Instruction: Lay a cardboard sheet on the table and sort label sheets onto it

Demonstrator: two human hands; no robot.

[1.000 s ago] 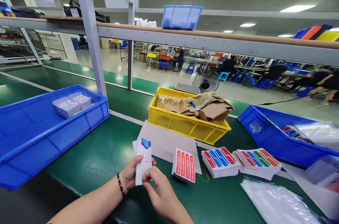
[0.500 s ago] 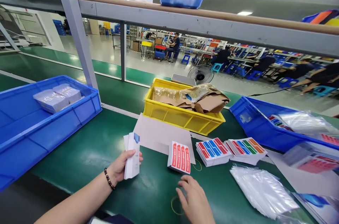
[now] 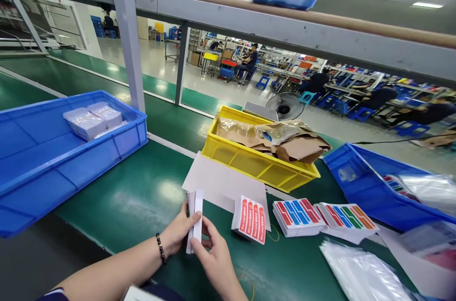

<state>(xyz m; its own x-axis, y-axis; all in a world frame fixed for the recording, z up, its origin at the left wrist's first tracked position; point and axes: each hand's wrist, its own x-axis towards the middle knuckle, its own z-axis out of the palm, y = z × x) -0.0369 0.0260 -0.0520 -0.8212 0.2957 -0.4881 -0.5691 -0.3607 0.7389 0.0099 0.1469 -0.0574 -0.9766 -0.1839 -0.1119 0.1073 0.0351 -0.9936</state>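
A thin bundle of folded white papers (image 3: pixel 195 215) stands upright between my hands above the green tabletop. My left hand (image 3: pixel 178 232), with a dark bead bracelet at the wrist, is closed round its left side, the thumb across the front. My right hand (image 3: pixel 215 251) pinches the lower right edge, thumb in front and fingers partly hidden behind. To the right lies a stack of red-and-white label sheets (image 3: pixel 252 219), with a rubber band (image 3: pixel 274 233) beside it. Farther right are a stack of red-and-blue sticker sheets (image 3: pixel 298 215) and another of multicoloured sticker sheets (image 3: pixel 347 218).
A blue bin (image 3: pixel 107 142) with wrapped white packs is at left. The yellow bin (image 3: pixel 260 168) ahead holds brown paper and plastic. Another blue bin (image 3: pixel 374 206) and clear plastic bags (image 3: pixel 363 270) lie at right. A shelf post (image 3: pixel 128 35) rises behind the left bin.
My right hand has moved left from near the red label sheets and now grips the folded papers too. The bundle has turned more edge-on. The whole view has shifted slightly.
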